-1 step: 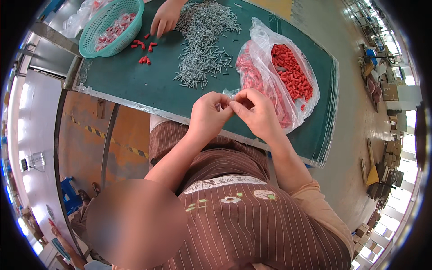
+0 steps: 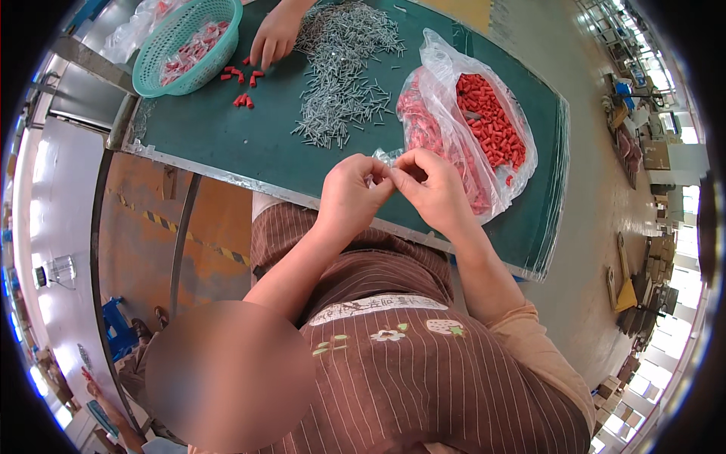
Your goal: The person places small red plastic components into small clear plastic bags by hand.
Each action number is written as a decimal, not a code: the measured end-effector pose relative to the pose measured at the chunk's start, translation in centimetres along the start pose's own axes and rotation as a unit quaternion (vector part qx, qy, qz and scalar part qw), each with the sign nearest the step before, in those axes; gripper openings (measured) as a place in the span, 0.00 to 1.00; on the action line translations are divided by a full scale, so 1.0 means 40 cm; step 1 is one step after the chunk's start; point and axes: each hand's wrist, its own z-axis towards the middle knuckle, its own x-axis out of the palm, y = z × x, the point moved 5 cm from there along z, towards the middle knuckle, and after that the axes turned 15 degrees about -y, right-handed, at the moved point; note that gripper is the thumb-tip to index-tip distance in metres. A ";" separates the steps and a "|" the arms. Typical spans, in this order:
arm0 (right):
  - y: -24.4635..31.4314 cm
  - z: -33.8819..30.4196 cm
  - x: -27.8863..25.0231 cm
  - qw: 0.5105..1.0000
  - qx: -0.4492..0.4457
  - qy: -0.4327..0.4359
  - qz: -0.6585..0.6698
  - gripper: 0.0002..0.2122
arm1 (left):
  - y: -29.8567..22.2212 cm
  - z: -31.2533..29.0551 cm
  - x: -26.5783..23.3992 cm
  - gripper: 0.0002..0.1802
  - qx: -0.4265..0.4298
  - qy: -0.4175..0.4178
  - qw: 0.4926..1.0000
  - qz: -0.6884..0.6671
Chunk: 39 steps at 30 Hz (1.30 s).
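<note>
Just over the table's near edge, my left hand (image 2: 352, 191) and my right hand (image 2: 431, 191) meet, fingertips together. Between them they pinch a small clear plastic bag (image 2: 387, 157), partly hidden by the fingers. What the bag holds, if anything, I cannot make out. Right beside my right hand lies a large clear bag (image 2: 440, 91), open and full of red plastic sleeves (image 2: 488, 121). Beyond my hands spreads a heap of grey metal screws or nails (image 2: 344, 76). Across the table, another person's hand (image 2: 275, 34) reaches down by a few loose red sleeves (image 2: 243, 101).
A green plastic basket (image 2: 144, 72) with packed red pieces stands at the far left of the dark green table (image 2: 204, 140). Behind it is more clear plastic (image 2: 125, 38). A metal post (image 2: 121, 125) rises at the table's left corner. Boxes (image 2: 656, 155) line the right wall.
The other person's hand has shifted slightly left and down toward the loose red sleeves. My hands stay nearly still, with a little more of the small clear bag showing.
</note>
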 end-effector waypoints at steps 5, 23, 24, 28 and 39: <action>-0.027 0.000 0.012 0.996 0.072 0.037 0.038 0.08 | 0.006 -0.007 0.003 0.07 0.031 -0.015 0.999 0.004; -0.078 0.000 0.013 0.990 0.118 0.057 0.054 0.08 | 0.023 -0.006 0.004 0.08 -0.060 0.043 0.996 -0.042; -0.080 -0.001 0.013 0.990 0.118 0.057 0.054 0.08 | 0.029 -0.007 0.007 0.08 -0.093 0.060 0.992 -0.060; -0.083 -0.003 0.011 0.987 0.140 0.046 0.064 0.07 | 0.041 -0.005 0.012 0.08 -0.158 0.084 0.979 -0.098; -0.051 -0.017 0.029 0.985 0.118 0.109 0.054 0.06 | 0.050 -0.016 0.002 0.05 -0.085 -0.001 0.991 -0.102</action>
